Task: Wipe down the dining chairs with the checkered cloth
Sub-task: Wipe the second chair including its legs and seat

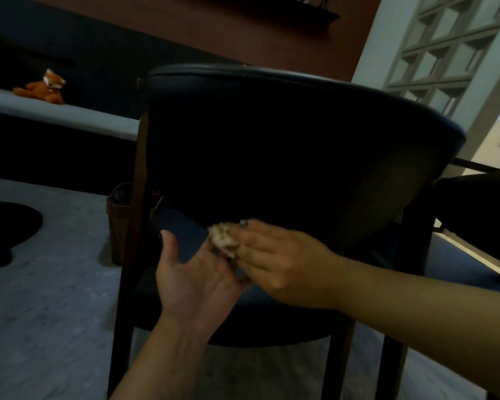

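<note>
In the lower middle of the frame my right hand (274, 261) pinches the small bunched checkered cloth (223, 240) against the dark padded chair (286, 145) back's bottom edge. My left hand (194, 278), grip spread, palm up, waits just below it.

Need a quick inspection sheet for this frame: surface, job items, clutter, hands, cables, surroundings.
Surface: dark padded chair, seen from behind; grey floor under it.
Job items: bunched cloth, between both hands near the backrest's lower edge.
Clutter: brown basket beside the chair leg; fox plush on a pale ledge.
Hands: left hand palm up, fingers straight, under the cloth; right hand pinches it.
Cables: nothing seen.
Surroundings: lattice window, dim room.
</note>
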A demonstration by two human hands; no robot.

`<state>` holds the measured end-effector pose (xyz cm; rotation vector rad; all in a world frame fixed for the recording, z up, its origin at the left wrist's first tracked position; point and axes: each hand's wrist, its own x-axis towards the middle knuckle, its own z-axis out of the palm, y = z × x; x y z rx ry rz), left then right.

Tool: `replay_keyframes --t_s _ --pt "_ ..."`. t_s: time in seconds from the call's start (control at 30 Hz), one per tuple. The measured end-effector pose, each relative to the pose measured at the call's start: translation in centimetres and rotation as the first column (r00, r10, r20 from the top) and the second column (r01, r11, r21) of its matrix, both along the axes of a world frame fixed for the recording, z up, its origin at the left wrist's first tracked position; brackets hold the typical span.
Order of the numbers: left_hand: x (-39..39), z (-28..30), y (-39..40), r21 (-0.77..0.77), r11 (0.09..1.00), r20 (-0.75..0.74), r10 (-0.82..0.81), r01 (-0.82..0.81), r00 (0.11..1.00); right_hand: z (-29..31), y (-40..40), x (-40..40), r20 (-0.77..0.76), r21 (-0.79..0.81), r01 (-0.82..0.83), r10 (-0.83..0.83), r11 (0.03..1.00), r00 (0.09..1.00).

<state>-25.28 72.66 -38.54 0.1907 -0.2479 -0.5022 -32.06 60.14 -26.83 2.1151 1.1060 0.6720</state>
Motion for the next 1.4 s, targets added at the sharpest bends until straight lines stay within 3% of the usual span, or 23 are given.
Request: replay_keyframes --t_s 0.07,0.13,0.2,0.33,0.4,0.53,0.63,0.8,0.93,1.0,1.1,1.23,1.27,1.33,1.4 --pt "0.1 0.2 0.0 -0.021 0.999 0.033 -0.029 0.03 0.999 2.2 -0.7 0.6 0.149 0.134 -0.116 0.096 0.984 0.984" --pt "0.1 0.4 0.0 -0.007 1.0 0.047 -0.023 0.024 0.999 5.5 -0.8 1.1 0.405 0.352 -0.331 0.176 0.876 0.897" --pt "-0.1 0.4 -0.2 0.001 1.0 0.06 -0.014 0.014 0.998 6.3 -0.8 1.4 0.547 0.402 -0.433 0.168 0.807 0.82" --pt "-0.7 1.1 -0.1 0.036 0.999 0.056 -0.006 0.004 0.998 1.1 -1.5 1.7 0.34 0.253 -0.279 0.184 0.926 0.922" --pt "-1.0 1.2 0.0 0.102 0.995 0.074 0.016 -0.024 0.997 0.1 -1.7 1.5 0.301 0.254 -0.247 0.167 0.935 0.939" --pt "-1.3 2.6 0.4 0.241 0.97 0.042 0.024 -0.033 0.999 1.5 0.6 1.7 0.383 0.461 -0.328 0.149 0.824 0.912" --pt "-1.9 4.5 0.2 0.317 0.946 0.004 0.064 -0.062 0.998 3.2 2.1 2.1 0.482 0.457 -0.377 0.132 0.806 0.866" --pt "-2.8 6.8 -0.4 0.465 0.874 -0.03 0.175 -0.141 0.984 3.2 -1.6 0.7 0.48 0.478 -0.351 0.095 0.805 0.872" --pt "-3.3 8.4 -0.4 0.659 0.718 0.048 0.256 -0.224 0.965 2.7 -5.0 -0.2 0.508 0.497 -0.333 0.042 0.801 0.861" --pt "-3.8 9.9 -0.4 0.709 0.617 0.138 0.354 -0.342 0.925 3.0 -3.8 0.5 0.496 0.52 -0.356 0.065 0.776 0.866" --pt "-4.0 13.8 0.4 0.673 0.454 0.363 0.486 -0.584 0.795 4.1 -1.4 1.7 0.49 0.466 -0.409 0.156 0.785 0.857" --pt "-5.0 18.5 0.1 0.511 0.075 0.694 0.551 -0.856 0.463 3.6 -3.9 1.4 0.534 0.451 -0.399 0.117 0.798 0.838" --pt "-5.3 19.1 -0.3 0.406 -0.076 0.818 0.474 -0.911 0.325 3.0 -4.9 1.0 0.55 0.493 -0.388 0.067 0.779 0.833" --pt "-5.0 19.6 -0.8 0.09 -0.346 0.987 0.156 -0.934 0.037 1.9 -6.5 0.4 0.566 0.593 -0.365 -0.048 0.717 0.823" --pt "-3.9 20.1 -0.9 -0.209 -0.392 0.975 -0.151 -0.896 -0.162 1.2 -7.4 0.2 0.551 0.7 -0.37 -0.131 0.611 0.824"
